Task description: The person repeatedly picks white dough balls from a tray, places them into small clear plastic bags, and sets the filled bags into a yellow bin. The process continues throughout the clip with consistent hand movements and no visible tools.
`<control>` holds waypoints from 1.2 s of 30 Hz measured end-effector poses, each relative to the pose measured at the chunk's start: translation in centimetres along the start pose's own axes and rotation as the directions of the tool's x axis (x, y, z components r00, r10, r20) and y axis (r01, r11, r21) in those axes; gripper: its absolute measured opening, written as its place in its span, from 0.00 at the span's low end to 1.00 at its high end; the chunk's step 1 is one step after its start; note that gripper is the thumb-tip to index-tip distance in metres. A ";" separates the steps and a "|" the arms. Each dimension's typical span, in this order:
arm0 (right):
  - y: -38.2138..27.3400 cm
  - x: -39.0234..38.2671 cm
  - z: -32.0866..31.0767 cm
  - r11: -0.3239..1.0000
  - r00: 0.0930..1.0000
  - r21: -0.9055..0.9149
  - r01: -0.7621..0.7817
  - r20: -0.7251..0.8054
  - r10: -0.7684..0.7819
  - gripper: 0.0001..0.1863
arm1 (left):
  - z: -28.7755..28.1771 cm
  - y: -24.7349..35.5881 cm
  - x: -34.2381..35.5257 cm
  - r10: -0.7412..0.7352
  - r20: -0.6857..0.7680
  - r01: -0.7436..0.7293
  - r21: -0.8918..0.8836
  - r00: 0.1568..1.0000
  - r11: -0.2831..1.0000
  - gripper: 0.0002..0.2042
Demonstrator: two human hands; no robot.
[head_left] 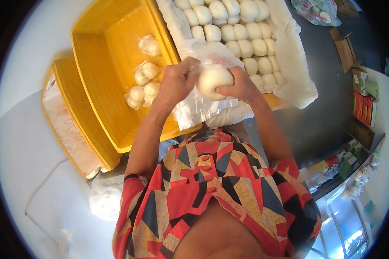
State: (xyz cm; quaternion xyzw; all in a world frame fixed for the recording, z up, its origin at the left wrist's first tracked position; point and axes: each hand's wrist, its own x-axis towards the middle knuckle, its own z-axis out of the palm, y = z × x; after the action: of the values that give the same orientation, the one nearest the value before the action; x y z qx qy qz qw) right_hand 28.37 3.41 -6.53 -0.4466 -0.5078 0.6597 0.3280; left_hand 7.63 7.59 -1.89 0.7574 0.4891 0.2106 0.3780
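A big white steamed bun [212, 84] sits in my right hand [243, 87], thumb across its front and fingers round its far side. My left hand [177, 80] is closed in a pinch on a clear plastic bag [206, 63], which stretches across the top of the bun; how far it wraps it I cannot tell. Below my hands lie flat clear bags [199, 113]. Several bagged buns [150, 70] lie in the yellow crate [110, 82] to the left. Rows of unbagged buns [246, 48] fill a container lined with white cloth [296, 80] ahead and right.
Another yellow crate [84, 116] with a whitish surface stands at the far left. A dark tabletop [291, 125] extends to the right. Cardboard boxes [342, 49] and red packets [364, 108] stand along its far right. A plastic bag with colourful contents [317, 11] lies at the back right.
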 end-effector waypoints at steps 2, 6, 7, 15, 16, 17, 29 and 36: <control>0.5 0.8 -0.1 0.985 0.989 -0.112 0.134 -0.042 -0.140 0.33 | 0.8 -0.2 -1.2 0.204 -0.083 -0.196 0.095 0.976 0.976 0.08; -0.1 1.0 -1.2 0.939 0.989 -0.312 -0.142 -0.013 0.145 0.32 | 1.2 0.8 -2.5 0.226 -0.171 -0.226 0.022 0.959 0.974 0.07; -1.1 1.0 -1.5 0.910 0.968 -0.336 -0.243 -0.027 0.249 0.31 | 1.3 1.1 -2.5 0.259 -0.193 -0.258 0.035 0.946 0.966 0.07; -2.8 -2.5 -1.4 0.117 0.946 -0.965 0.234 0.254 0.199 0.21 | -0.4 -2.9 -2.1 -0.303 -0.206 0.182 -0.459 0.930 0.870 0.05; -2.6 -3.3 -1.1 -0.066 0.907 -0.910 0.410 0.399 0.138 0.18 | -0.8 -2.5 -2.1 -0.370 -0.155 0.215 -0.589 0.916 0.779 0.05; -2.5 -3.8 -0.9 -0.165 0.898 -0.883 0.439 0.428 0.099 0.14 | -1.1 -2.1 -2.2 -0.426 -0.093 0.244 -0.703 0.900 0.668 0.06; -9.8 -3.5 0.3 -0.686 0.851 -0.619 0.383 0.524 0.002 0.03 | -5.9 2.0 -7.1 -0.163 0.131 0.169 -0.953 0.978 0.253 0.15; -10.0 -5.9 1.7 -0.433 0.688 -0.731 0.527 0.666 -0.288 0.03 | -6.0 0.2 -12.8 -0.277 0.248 0.369 -0.695 0.928 0.617 0.19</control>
State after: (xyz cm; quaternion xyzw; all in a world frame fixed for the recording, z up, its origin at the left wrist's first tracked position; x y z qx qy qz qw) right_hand 28.84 0.22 4.78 -0.2334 -0.9627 -0.1266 0.0515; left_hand -1.93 -1.78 2.69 0.4529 0.4693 0.2721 0.7075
